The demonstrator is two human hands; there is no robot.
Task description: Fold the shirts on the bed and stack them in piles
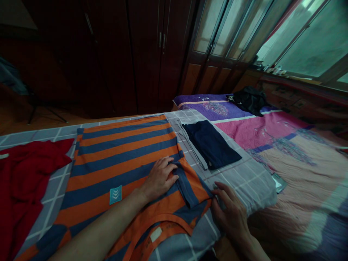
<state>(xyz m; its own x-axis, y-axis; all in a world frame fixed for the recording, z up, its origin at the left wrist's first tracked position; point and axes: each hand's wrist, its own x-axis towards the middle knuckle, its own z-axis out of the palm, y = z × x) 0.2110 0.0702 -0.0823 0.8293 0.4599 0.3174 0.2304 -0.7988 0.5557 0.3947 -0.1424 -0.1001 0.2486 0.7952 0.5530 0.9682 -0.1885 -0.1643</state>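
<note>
"Where's the shirt (122,163)?"

"Spread on the grey sheet (244,179), long axis running from the collar (163,217), near the wearer, to the far hem (123,123)."

"And the sleeve (191,181)?"

"Turned inward, between the hands. The left hand (161,176) rests on its inner side, fingers loosely spread, gripping nothing."

"The right hand (231,206)?"

"Nearer the outer corner, thumb and finger pinching the edge there."

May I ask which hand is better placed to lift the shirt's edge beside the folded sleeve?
Probably the right hand, with fingers at that edge; the left hand lies on the shirt.
</note>
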